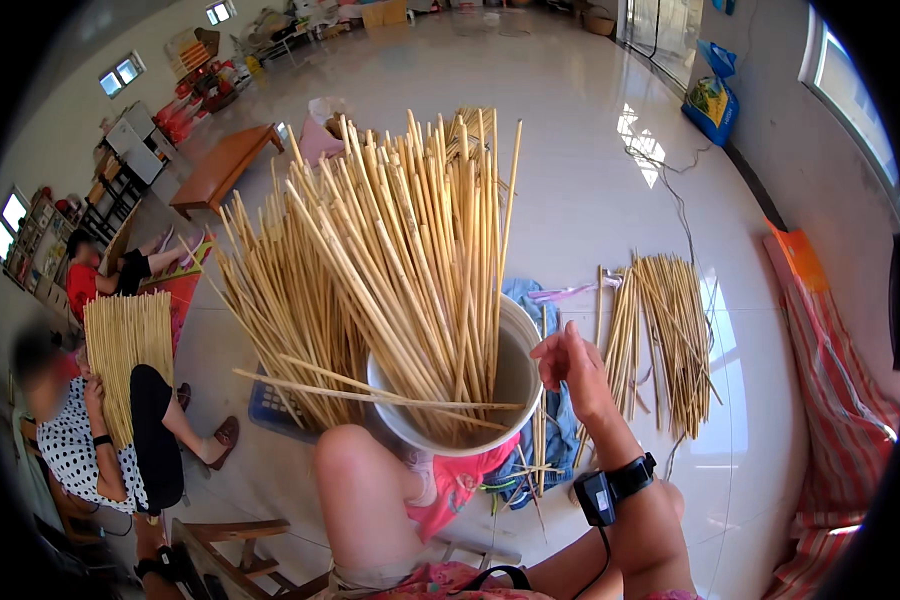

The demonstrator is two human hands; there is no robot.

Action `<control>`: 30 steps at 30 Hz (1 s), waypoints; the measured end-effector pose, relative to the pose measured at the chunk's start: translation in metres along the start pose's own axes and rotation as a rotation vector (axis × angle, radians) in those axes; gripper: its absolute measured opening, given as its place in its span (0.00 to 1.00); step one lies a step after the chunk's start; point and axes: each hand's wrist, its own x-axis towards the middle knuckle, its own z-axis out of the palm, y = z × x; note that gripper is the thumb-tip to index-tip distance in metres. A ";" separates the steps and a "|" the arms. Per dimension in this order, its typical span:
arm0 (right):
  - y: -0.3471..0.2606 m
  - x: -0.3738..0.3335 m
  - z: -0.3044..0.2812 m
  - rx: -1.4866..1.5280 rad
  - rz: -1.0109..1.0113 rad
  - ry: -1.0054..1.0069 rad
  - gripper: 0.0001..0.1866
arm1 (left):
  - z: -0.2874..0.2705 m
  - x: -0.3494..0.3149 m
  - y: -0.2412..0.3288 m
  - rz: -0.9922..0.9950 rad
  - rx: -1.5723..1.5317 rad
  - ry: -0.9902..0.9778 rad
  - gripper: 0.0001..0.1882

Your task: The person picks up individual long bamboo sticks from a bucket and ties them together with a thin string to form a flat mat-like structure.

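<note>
A white bucket point(532, 340) stands before my knees, filled with a tall bundle of pale reed-like sticks point(410, 250). Just off its right rim, my right hand point(575, 370) is raised with the fingers partly bent and apart, and nothing shows in it. My left hand point(149, 535) is low at the far left, by a wooden chair point(235, 550); its fingers cannot be made out. A few loose sticks point(370, 393) lie slantwise across the bucket's mouth. Left of the bucket, more sticks point(285, 300) stand in a blue basket point(275, 408).
Bundles of sticks point(675, 340) lie on the floor at right, beside blue cloth point(560, 440). At left a seated person point(80, 430) holds a mat of sticks point(128, 365); another person point(95, 275) sits farther back. A brown low table point(225, 168) stands beyond. Striped fabric point(840, 420) hangs at right.
</note>
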 end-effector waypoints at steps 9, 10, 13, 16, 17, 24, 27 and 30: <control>0.005 0.000 -0.002 -0.006 0.001 0.022 0.34 | -0.129 0.040 0.394 0.299 -0.987 -0.889 0.19; 0.006 0.000 -0.003 -0.011 -0.001 0.018 0.34 | -0.122 0.038 0.419 0.291 -1.049 -0.977 0.21; 0.005 -0.001 -0.006 -0.025 -0.007 0.026 0.34 | -0.107 0.030 0.482 0.077 -1.286 -1.048 0.22; 0.007 0.002 -0.005 -0.010 0.003 0.022 0.34 | -0.074 0.048 0.504 -0.110 -1.595 -1.081 0.23; 0.005 0.001 -0.005 -0.014 0.000 0.019 0.34 | -0.066 0.049 0.512 -0.086 -1.717 -1.009 0.20; 0.004 -0.001 -0.003 -0.025 -0.004 0.011 0.34 | -0.113 0.033 0.600 0.403 -1.783 -0.786 0.11; 0.008 0.001 -0.002 -0.041 -0.007 0.012 0.32 | -0.150 0.008 0.648 0.614 -1.630 -0.676 0.13; 0.010 0.003 0.003 -0.028 -0.028 0.023 0.26 | -0.171 -0.022 0.690 0.806 -1.633 -0.725 0.19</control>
